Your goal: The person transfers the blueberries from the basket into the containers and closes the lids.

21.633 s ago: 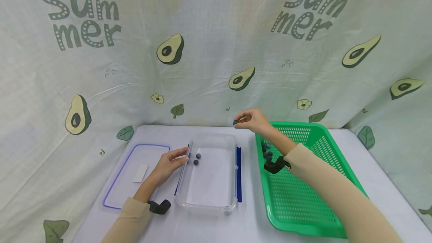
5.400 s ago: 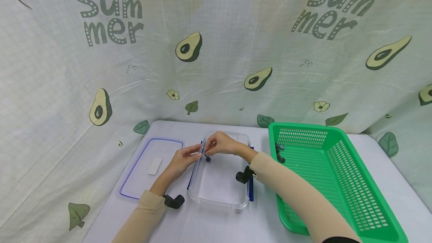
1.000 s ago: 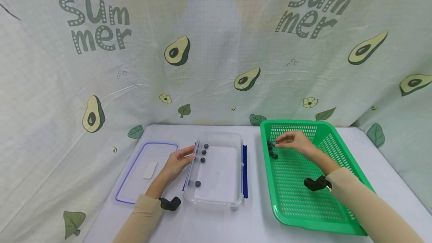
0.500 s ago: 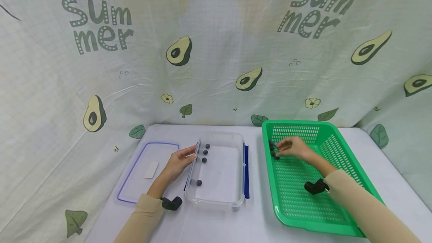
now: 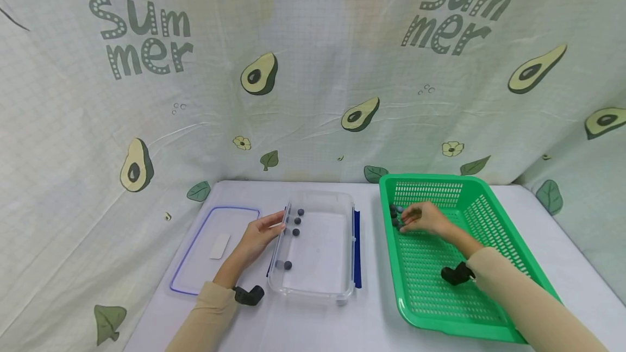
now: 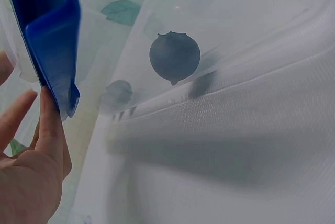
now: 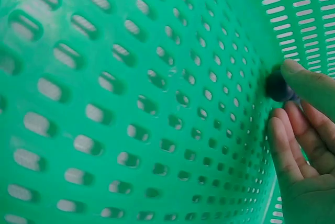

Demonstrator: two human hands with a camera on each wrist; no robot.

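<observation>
My left hand (image 5: pixel 258 238) grips the left rim of a clear plastic container (image 5: pixel 325 265); in the left wrist view its fingers (image 6: pixel 49 124) meet the blue latch (image 6: pixel 55 41). Several dark blueberries lie along the container's left side, one (image 5: pixel 288 265) nearer the front, apart from the rest. My right hand (image 5: pixel 426 218) reaches into the green basket (image 5: pixel 398 287), at its far left corner. Seen from the right wrist, a dark blueberry (image 7: pixel 280 85) sits between thumb and fingertips, its far side partly hidden. More blueberries (image 5: pixel 393 212) lie beside that hand against the basket wall.
To the left a clear lid with a blue edge (image 5: pixel 195 243) lies flat, with a white label (image 5: pixel 220 246) on it. A blue latch flap (image 5: pixel 357 249) sticks out on the container's right side. A printed cloth (image 5: pixel 313 69) hangs behind the table.
Earlier, my right hand carried blueberries from the basket to the container, which now holds more. Over the last second it shifts slightly toward me inside the basket, onto a blueberry. My left hand stays put.
</observation>
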